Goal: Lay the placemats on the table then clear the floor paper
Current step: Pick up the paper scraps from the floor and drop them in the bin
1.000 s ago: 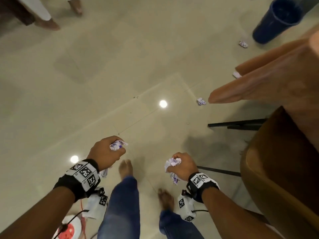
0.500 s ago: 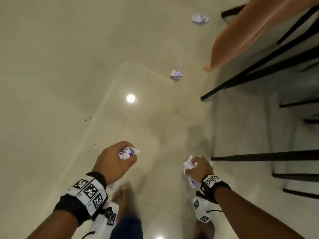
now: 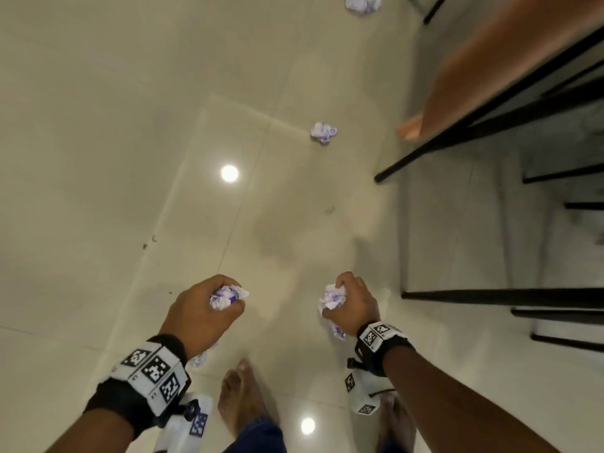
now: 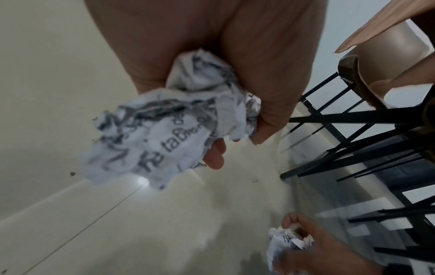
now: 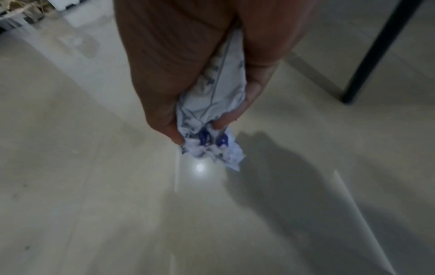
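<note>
My left hand (image 3: 209, 308) grips a crumpled wad of printed white paper (image 3: 227, 294), which fills the left wrist view (image 4: 164, 130). My right hand (image 3: 349, 302) grips another crumpled paper wad (image 3: 333, 297), whose end pokes out below the fingers in the right wrist view (image 5: 212, 145). On the tiled floor ahead lies a loose paper ball (image 3: 323, 132), well beyond both hands. A second paper ball (image 3: 362, 3) lies farther off at the top edge of the head view.
A table edge with a tan cloth (image 3: 490, 70) and black metal legs (image 3: 457, 138) stands at the right. More black chair legs (image 3: 523, 294) run along the right side. My bare feet (image 3: 243, 400) stand on glossy cream tiles.
I have walked forward: the floor paper balls have come nearer and the table has shifted to the upper right. Both hands still hold their paper wads.
</note>
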The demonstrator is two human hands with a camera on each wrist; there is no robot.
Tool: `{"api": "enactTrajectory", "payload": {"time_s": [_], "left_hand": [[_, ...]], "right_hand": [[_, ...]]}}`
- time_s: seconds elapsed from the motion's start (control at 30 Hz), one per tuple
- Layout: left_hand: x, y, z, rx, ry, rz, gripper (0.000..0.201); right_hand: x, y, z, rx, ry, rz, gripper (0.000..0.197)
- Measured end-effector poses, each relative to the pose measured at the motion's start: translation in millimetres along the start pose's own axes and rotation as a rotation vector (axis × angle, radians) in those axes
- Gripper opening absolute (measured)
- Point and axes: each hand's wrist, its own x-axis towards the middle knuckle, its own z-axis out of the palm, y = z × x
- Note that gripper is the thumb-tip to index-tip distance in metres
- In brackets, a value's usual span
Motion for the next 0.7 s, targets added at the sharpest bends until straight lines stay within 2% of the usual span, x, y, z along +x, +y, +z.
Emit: {"api": "enactTrajectory", "payload": {"time_s": [0.07,0.1,0.13,0.27,0.37,0.53,0.63,0.7], "left_hand": [[-10.9,25.5,-25.9,-0.045,-0.009,0.010,0.018],[-15.6,38.2,-37.5,-0.053,-0.010,0.014,0.019],[-21.7,54.2,-54.5,-0.058,-0.007,0.010,0.019],[-21.2,117.9,-110.6,-0.008,-0.014,0.043,0.016],[4.9,169.6,-153.7,0.044,-0.018,0.087,0.015],[96.3,254.9,-212.1,0.116,-0.030,0.123,0.013],[183.4,294.8,-230.8,0.181,-0.072,0.148,0.015],[229.5,319.1,-237.1,0.253,-0.106,0.173,0.017]], "right_hand": [[-2.3,-45.1,-27.6,0.021,-0.040,-0.020,0.084],[-2.3,-66.3,-41.3,0.013,-0.061,-0.025,0.095],[-3.0,-92.0,-58.7,-0.010,-0.068,-0.037,0.098],[6.9,-172.2,-122.6,-0.079,-0.060,-0.001,0.073],[30.5,-219.6,-161.2,-0.036,-0.031,0.025,0.071],[108.4,-268.1,-192.6,0.060,-0.058,0.073,0.072],[176.1,-279.9,-200.5,0.126,-0.077,0.169,0.078],[210.1,-282.0,-201.9,0.181,-0.078,0.205,0.075]]}}
